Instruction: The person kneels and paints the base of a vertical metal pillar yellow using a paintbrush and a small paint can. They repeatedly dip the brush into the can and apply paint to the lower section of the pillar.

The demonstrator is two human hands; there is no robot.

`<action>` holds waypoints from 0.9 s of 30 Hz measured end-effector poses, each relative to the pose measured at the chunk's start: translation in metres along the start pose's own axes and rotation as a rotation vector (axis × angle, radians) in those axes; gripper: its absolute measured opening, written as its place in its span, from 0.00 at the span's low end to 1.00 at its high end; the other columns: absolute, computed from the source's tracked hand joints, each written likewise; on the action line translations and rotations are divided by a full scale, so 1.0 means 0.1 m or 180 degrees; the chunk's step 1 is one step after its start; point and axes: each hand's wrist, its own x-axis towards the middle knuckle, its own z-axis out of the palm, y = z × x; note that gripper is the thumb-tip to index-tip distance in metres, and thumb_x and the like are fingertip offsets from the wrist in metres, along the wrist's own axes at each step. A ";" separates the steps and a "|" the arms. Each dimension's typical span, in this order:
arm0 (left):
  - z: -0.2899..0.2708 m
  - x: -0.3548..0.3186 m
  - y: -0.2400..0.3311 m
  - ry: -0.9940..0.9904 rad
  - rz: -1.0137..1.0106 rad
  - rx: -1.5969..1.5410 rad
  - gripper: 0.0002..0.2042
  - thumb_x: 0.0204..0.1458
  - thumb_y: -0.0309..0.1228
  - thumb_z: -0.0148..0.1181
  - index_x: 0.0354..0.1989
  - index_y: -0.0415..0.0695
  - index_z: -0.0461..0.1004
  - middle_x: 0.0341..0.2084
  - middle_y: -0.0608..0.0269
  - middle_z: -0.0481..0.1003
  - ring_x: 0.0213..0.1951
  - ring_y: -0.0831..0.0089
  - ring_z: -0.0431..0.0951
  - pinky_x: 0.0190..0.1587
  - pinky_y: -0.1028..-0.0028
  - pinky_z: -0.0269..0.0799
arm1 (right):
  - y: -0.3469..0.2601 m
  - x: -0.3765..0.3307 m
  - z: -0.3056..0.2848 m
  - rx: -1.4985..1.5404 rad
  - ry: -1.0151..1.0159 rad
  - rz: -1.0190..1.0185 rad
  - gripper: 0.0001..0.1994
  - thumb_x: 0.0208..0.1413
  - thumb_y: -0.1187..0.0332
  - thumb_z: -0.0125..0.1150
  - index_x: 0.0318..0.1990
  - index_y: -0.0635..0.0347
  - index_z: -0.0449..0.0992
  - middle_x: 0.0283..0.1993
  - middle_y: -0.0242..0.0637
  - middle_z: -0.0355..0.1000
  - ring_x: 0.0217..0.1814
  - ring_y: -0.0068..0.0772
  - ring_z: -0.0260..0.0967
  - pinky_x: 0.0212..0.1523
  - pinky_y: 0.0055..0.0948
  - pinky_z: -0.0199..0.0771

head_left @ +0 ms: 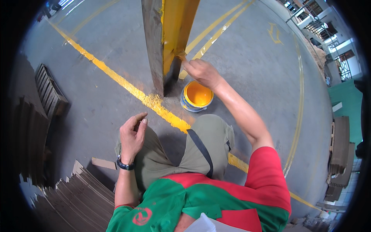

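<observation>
While right hand [203, 72] brushes one column [167, 34], one paint bucket [196, 96] stands near.

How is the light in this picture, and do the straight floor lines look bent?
Head view: soft daylight, brightest at the upper right; the yellow column shines with mild glare; the right hand and paint bucket are sharp; the yellow floor lines curve toward the dark fisheye rim.

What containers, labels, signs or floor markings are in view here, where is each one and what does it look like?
Paint tub: on the floor right of the column base, round, blue-and-white wall, full of yellow paint.
Painted arrow: floor, upper right, yellow outline.
Yellow stripe: floor, diagonal, thick, passing the column.
Shirt emblem: lower middle, red on green.
</observation>
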 end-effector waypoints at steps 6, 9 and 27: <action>0.05 0.03 -0.07 0.0036 -0.0028 -0.0101 0.10 0.63 0.27 0.64 0.50 0.38 0.83 0.25 0.61 0.76 0.26 0.80 0.71 0.32 0.76 0.70 | 0.21 0.27 -0.26 -0.0298 0.1100 0.0450 0.17 0.58 0.68 0.69 0.54 0.61 0.78 0.26 0.34 0.70 0.27 0.35 0.73 0.28 0.33 0.77; 0.05 0.00 -0.05 -0.0100 -0.0076 0.0112 0.10 0.63 0.27 0.64 0.50 0.38 0.83 0.26 0.61 0.78 0.27 0.79 0.73 0.34 0.76 0.71 | 0.17 0.16 0.01 -0.0408 0.0696 0.0725 0.15 0.59 0.67 0.68 0.51 0.61 0.78 0.25 0.36 0.71 0.28 0.36 0.76 0.29 0.33 0.78; 0.10 0.02 -0.06 -0.0152 -0.0141 0.0317 0.10 0.65 0.27 0.64 0.51 0.38 0.83 0.34 0.61 0.83 0.34 0.80 0.78 0.39 0.77 0.74 | 0.07 -1.28 0.53 0.1629 -0.1850 0.2628 0.14 0.58 0.59 0.68 0.42 0.62 0.86 0.39 0.53 0.82 0.43 0.59 0.81 0.47 0.49 0.81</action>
